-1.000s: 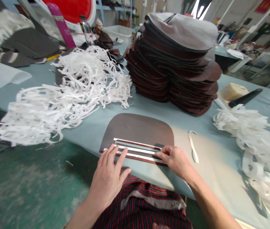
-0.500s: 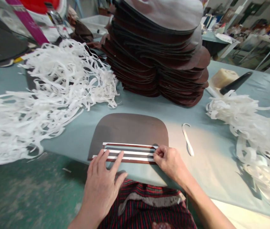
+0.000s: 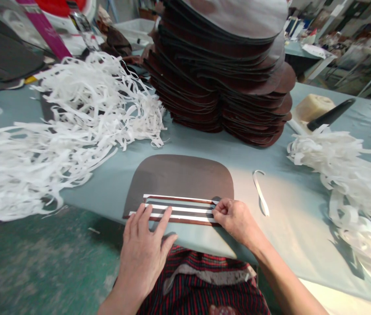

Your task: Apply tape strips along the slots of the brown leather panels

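A dark brown leather-like panel (image 3: 182, 177) with rounded top corners lies flat near the table's front edge. Along its lower part is a long slot, with narrow white strips (image 3: 185, 209) running above and below it. My left hand (image 3: 148, 245) rests on the panel's lower left, fingers spread and lying across the strips. At the right end of the strips, my right hand (image 3: 234, 218) has its thumb and fingers pinched together on the end of a white strip; the fingertips hide the exact grip. A loose curled white strip (image 3: 261, 194) lies to its right.
Behind the panel rises a tall stack of similar dark pieces (image 3: 218, 87). Heaps of white strips (image 3: 83, 113) spread over the left, with another white pile (image 3: 352, 170) at right. A black-handled tool (image 3: 331, 114) and a cream block (image 3: 315, 107) lie beyond that pile.
The whole view has shifted slightly. Both hands keep their places on the panel, and no other clear movement shows.
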A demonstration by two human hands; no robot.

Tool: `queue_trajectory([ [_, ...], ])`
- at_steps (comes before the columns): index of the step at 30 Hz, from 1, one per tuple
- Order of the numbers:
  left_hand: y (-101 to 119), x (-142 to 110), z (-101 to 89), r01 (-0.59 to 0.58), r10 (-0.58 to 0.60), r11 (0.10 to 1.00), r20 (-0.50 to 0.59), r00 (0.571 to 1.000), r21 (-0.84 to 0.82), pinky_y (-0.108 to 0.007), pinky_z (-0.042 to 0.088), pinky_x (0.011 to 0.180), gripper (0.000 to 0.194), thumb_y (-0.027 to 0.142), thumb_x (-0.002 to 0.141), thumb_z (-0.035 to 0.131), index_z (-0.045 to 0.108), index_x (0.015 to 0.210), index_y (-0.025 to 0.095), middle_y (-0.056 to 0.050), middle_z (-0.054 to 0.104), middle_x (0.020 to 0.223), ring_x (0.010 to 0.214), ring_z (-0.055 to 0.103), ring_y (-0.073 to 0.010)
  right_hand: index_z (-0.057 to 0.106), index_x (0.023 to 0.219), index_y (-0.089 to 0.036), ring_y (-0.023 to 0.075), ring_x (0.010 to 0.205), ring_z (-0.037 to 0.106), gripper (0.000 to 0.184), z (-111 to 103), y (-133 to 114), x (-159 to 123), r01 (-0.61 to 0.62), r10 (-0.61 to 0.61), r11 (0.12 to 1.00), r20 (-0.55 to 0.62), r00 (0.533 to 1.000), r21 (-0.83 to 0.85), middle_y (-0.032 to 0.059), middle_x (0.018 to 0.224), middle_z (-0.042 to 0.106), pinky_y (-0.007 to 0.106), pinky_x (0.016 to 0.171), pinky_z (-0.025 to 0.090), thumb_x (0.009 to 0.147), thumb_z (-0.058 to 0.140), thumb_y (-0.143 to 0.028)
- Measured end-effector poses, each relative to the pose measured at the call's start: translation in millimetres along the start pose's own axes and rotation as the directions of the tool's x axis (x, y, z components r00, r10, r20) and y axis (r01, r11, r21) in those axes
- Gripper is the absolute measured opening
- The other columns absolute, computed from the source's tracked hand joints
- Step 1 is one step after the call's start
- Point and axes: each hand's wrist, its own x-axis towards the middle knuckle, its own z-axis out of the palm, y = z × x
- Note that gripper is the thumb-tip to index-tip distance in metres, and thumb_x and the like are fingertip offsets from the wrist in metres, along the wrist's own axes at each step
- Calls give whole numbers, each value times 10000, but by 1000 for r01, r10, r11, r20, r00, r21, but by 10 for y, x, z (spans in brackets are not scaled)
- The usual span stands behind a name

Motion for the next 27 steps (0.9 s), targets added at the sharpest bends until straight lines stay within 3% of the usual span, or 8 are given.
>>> queue_trajectory([
  [9, -7, -25, 18, 4, -4, 1000, -9, 1000, 0, -594, 343, 1063, 524, 367, 885, 560, 470, 1387, 249, -220, 372, 1380, 1344, 346, -400, 497, 667, -206, 105, 524, 466, 106, 61, 30, 26, 31, -40, 993, -75, 996, -110, -40, 558, 533, 229, 538, 308, 703, 516, -109],
  [16, -113, 159, 6, -50, 49, 997, -22, 999, -60, -570, 361, 1071, 497, 374, 889, 550, 493, 1369, 256, -193, 411, 1353, 1347, 349, -378, 515, 754, -213, 119, 546, 498, 71, -65, 52, -18, 113, -110, 994, -135, 985, 13, -48, 595, 525, 233, 549, 378, 822, 537, -211],
  [18, -151, 243, 19, -68, 66, 995, -29, 997, -70, -565, 364, 1072, 501, 389, 889, 547, 490, 1370, 259, -187, 425, 1343, 1346, 353, -371, 574, 802, -202, 131, 603, 531, 87, -47, -3, -9, 216, -212, 976, -156, 965, 5, -18, 674, 560, 247, 591, 414, 866, 522, -230],
  [22, -211, 355, 34, -86, 85, 993, -8, 996, -78, -569, 344, 1089, 510, 414, 888, 545, 484, 1372, 263, -180, 438, 1342, 1350, 354, -360, 636, 1053, -190, 173, 864, 577, 239, 116, -114, 30, 492, -498, 867, -138, 856, -77, 67, 961, 593, 291, 781, 468, 951, 421, -211],
  [24, -240, 370, 44, -75, 74, 993, -13, 997, -88, -556, 343, 1095, 504, 410, 894, 536, 482, 1371, 256, -177, 439, 1345, 1352, 356, -345, 633, 1068, -179, 192, 915, 568, 251, 174, -97, 44, 511, -526, 850, -146, 838, -129, 83, 986, 587, 314, 820, 471, 963, 407, -210],
  [27, -266, 369, 72, -66, 61, 992, -48, 997, -105, -540, 347, 1097, 482, 379, 903, 529, 493, 1362, 237, -175, 443, 1343, 1353, 360, -332, 640, 951, -175, 183, 857, 573, 200, 129, 25, 52, 439, -457, 890, -224, 861, -125, 70, 934, 583, 307, 786, 475, 954, 443, -208],
])
